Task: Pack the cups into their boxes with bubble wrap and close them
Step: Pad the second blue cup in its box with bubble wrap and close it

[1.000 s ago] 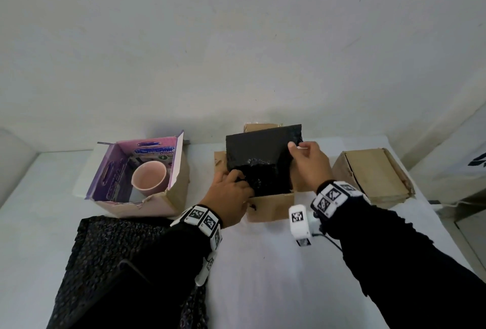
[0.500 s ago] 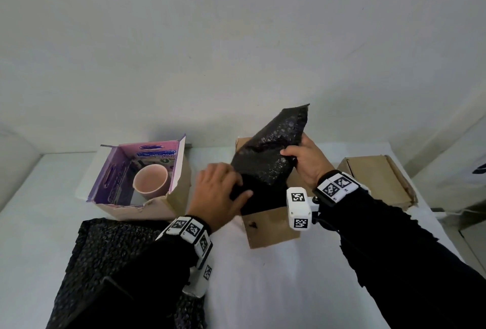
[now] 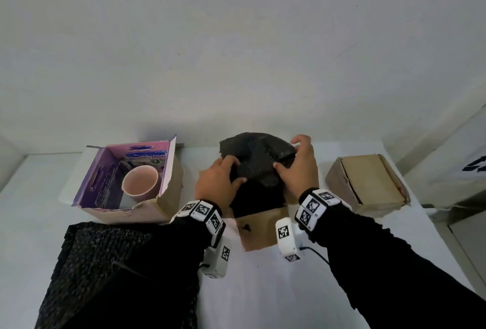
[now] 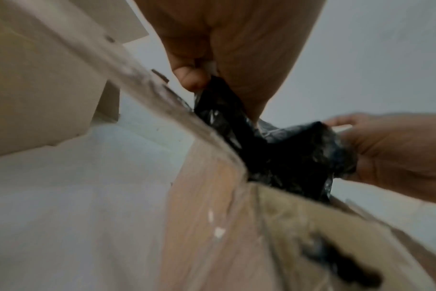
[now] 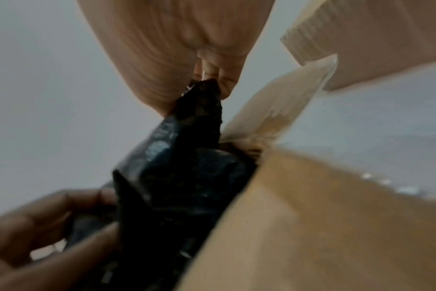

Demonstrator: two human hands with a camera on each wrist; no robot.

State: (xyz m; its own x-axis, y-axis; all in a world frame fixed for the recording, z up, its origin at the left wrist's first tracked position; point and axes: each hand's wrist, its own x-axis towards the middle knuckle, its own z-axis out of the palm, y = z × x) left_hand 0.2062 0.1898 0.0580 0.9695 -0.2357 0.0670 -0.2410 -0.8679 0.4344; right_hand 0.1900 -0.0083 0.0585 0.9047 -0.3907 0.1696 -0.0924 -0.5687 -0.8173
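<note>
1. A spare black wrap sheet (image 3: 105,270) lay at the table's (image 3: 263,297) near left edge.
2. At the middle, the left hand (image 3: 218,186) and right hand (image 3: 299,168) both pinched the black bubble wrap (image 3: 255,155) over the open brown box (image 3: 260,228); the cup inside was probably covered.
3. A pink cup (image 3: 140,184) stood in the purple box (image 3: 105,170) at the far left.
4. A closed box (image 3: 368,184) sat at the far right.

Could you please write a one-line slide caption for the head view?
Left hand and right hand grip crumpled black bubble wrap above an open brown cardboard box.

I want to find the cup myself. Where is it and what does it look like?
Look at the white table, on its left side, where an open box has a purple inside. The cup stands in it: pink, round, and not wrapped, unlike the black wrap in the middle box.
</note>
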